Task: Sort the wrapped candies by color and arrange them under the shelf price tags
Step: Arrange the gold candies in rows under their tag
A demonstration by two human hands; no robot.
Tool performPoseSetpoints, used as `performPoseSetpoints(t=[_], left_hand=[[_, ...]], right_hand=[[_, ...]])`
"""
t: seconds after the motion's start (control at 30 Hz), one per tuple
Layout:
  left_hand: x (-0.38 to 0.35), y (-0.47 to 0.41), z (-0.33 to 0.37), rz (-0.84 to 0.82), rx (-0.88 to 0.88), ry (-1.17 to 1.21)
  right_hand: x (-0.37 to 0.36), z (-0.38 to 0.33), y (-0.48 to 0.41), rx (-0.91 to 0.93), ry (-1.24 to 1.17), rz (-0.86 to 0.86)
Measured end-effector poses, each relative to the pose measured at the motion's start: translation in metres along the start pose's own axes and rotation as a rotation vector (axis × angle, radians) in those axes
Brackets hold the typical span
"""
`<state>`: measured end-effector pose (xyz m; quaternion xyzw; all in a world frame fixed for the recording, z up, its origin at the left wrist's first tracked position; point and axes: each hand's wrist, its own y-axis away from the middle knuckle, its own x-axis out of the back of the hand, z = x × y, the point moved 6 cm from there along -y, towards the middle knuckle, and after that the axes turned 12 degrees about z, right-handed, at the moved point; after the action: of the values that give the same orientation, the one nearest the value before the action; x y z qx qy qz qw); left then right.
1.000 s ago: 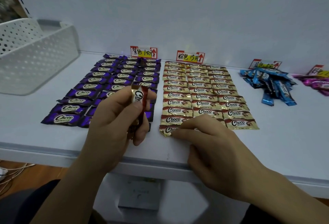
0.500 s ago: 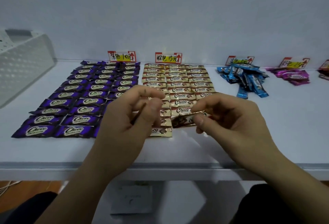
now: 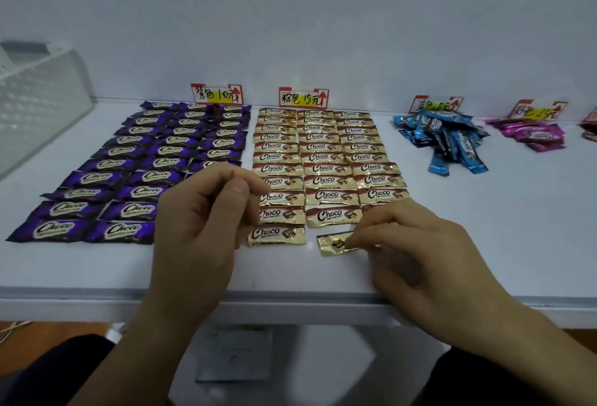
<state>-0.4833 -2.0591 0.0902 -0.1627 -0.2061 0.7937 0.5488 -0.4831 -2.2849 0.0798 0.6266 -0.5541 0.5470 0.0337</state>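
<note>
At the front of the middle gold column, the right grip [image 3: 420, 250] pinches a gold candy [image 3: 336, 244], askew to the gold rows [image 3: 323, 168]. Released so, it would lie crooked, or the knuckles could nudge neighbours out of line. The left grip [image 3: 200, 221] hovers curled; whether it holds anything I cannot tell.

Dim, even light; soft blur, wide-angle bending at edges.

White shelf [image 3: 517, 228] bears colour-grouped candies [image 3: 319, 147] (basket [image 3: 38, 108] left)
</note>
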Motion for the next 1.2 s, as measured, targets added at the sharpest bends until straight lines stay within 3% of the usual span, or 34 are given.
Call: performPoseSetpoints(t=[0.2,0.73,0.97,1.2], left_hand=[[0.0,-0.002,-0.005,0.004,0.079,0.063],[0.0,-0.002,-0.005,0.01,0.079,0.0],[0.001,-0.002,-0.006,0.007,0.082,0.013],[0.0,0.0,-0.007,-0.042,0.101,0.031]], right_hand=[[-0.007,-0.006,0.003,0.051,0.067,-0.068],[-0.011,-0.006,0.003,0.048,0.067,-0.144],[0.005,-0.004,-0.01,-0.028,-0.035,0.047],[0.002,-0.004,-0.018,-0.064,0.028,-0.235]])
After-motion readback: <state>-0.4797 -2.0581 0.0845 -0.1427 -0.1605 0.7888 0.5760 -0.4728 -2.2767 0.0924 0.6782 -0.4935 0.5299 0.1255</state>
